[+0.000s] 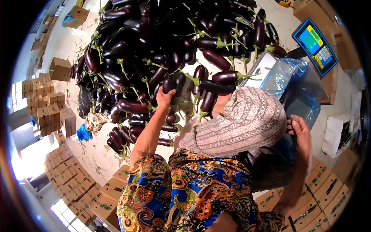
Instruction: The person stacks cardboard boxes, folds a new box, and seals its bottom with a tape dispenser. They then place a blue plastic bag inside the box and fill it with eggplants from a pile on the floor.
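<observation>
My left hand [165,97] is closed around a dark purple eggplant [169,84] at the near side of a large heap of eggplants [131,42]. Several loose eggplants lie just right of it, among them one with a long green stem [216,87]. My right hand [298,129] hangs at the right with loosely bent fingers and nothing visible in them. It is beside a box lined with clear blue plastic [307,110]. Patterned light cloth [247,116] lies between my two arms and hides part of the floor and the box.
A scale display [316,47] with a blue-edged panel stands at the upper right, near a pale tray [262,67]. Stacked cartons [71,174] line the left, with more cartons [324,189] at lower right. A blue plastic scrap [83,133] lies on the floor.
</observation>
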Demonstrator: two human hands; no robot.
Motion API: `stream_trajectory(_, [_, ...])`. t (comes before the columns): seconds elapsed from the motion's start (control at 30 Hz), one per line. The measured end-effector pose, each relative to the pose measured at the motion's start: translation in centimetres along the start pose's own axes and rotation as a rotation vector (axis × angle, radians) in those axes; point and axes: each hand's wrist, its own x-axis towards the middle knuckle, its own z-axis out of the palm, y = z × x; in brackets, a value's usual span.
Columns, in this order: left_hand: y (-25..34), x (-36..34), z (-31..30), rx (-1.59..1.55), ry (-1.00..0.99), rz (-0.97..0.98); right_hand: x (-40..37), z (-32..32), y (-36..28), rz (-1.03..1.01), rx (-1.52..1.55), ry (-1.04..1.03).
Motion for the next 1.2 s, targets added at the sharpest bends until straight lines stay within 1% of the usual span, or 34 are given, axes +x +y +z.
stream_trajectory(0.03, [0.0,-0.2,-0.2,-0.2,-0.172,-0.053,-0.1,-0.3,0.4,-0.005,0.004,-0.012])
stream_trajectory(0.07, [1.5,-0.8,-0.5,-0.398,-0.342,-0.111,-0.1,-0.5,0.8,-0.001,0.022,-0.001])
stream_trajectory(0.17, [5.1,-2.1,-1.0,-0.706,-0.528,-0.166,0.1,-0.5,1.5,0.016,0.042,0.005])
stream_trajectory(0.2, [5.0,-1.7,-0.8,-0.782,-0.577,-0.164,0.1,-0.2,1.2,0.021,0.031,0.0])
stream_trajectory(0.27, [6.6,-1.6,-0.9,-0.892,-0.588,-0.309,0.3,-0.1,1.1,0.018,0.009,-0.016])
stream_trajectory(0.37, [6.7,-1.2,-0.5,-1.059,-0.726,-0.27,0.5,-0.3,1.6,0.008,0.005,-0.034])
stream_trajectory(0.47, [6.7,-1.5,-0.1,-1.162,-0.77,-0.287,0.4,-0.3,1.8,0.03,0.025,-0.036])
stream_trajectory(0.6, [7.1,-2.2,0.4,-1.138,-0.796,-0.23,0.7,-0.1,1.9,0.033,0.014,-0.028])
stream_trajectory(0.7, [8.9,-2.6,0.9,-1.048,-0.728,-0.166,0.8,0.2,0.9,0.034,0.03,-0.001])
stream_trajectory(0.73, [10.1,-2.9,1.2,-1.02,-0.708,-0.142,0.7,0.4,0.2,0.034,0.041,0.017])
stream_trajectory(0.8, [15.3,-4.4,1.5,-1.009,-0.651,-0.027,0.2,0.8,-2.1,-0.048,0.039,0.05])
stream_trajectory(0.87, [19.3,-4.4,1.8,-0.874,-0.661,0.13,0.3,1.3,-3.7,-0.122,0.063,0.069])
stream_trajectory(0.9, [21.6,-5.4,2.2,-0.832,-0.629,0.141,0.6,1.4,-4.4,-0.156,0.087,0.067])
stream_trajectory(0.93, [22.8,-5.1,2.9,-0.786,-0.644,0.234,0.9,1.6,-5.2,-0.188,0.11,0.067])
stream_trajectory(0.97, [24.4,-5.6,3.3,-0.796,-0.657,0.264,1.2,2.4,-6.4,-0.183,0.057,0.088])
stream_trajectory(1.03, [28.2,-7.8,4.6,-0.804,-0.68,0.315,1.4,3.5,-8.3,-0.269,0.066,-0.011])
stream_trajectory(1.13, [32.2,-10.3,7.4,-0.669,-0.715,0.438,1.9,5.5,-11.1,-0.363,0.211,-0.214])
stream_trajectory(1.17, [34.0,-11.9,8.0,-0.627,-0.713,0.504,2.1,6.4,-11.9,-0.418,0.303,-0.263])
stream_trajectory(1.2, [34.9,-12.5,8.8,-0.54,-0.702,0.589,2.2,7.0,-12.9,-0.472,0.284,-0.27])
